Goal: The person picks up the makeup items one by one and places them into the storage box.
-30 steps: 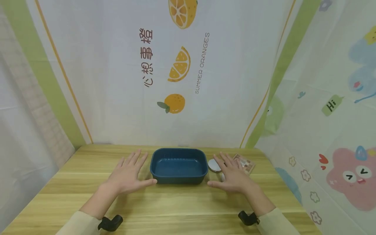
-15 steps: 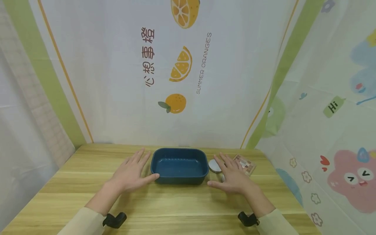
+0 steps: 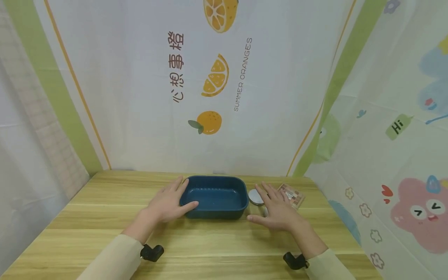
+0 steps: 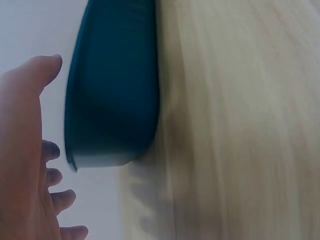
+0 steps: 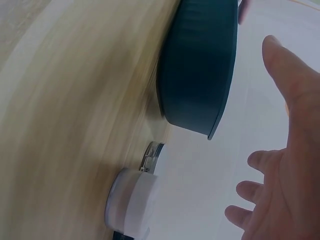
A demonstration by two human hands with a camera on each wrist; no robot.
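A dark blue rectangular bin stands at the back middle of the table. My left hand hovers with spread fingers over its left end, thumb and fingertips overlapping the rim in the head view. The left wrist view shows that hand held just above the bin's rim. To the right of the bin, my right hand is spread in the air, holding nothing. Beneath and beyond it lie a round compact with a pale top and a makeup palette. A white-lidded jar, mostly hidden in the head view, stands below that hand.
The wooden table meets a white curtain printed with oranges along its back edge. Another printed curtain hangs along the right side. A black wrist mount sits on the left wrist, with a similar mount on the right.
My left hand has moved right, from beside the bin to over its left end. The right hand and the bin have stayed in place.
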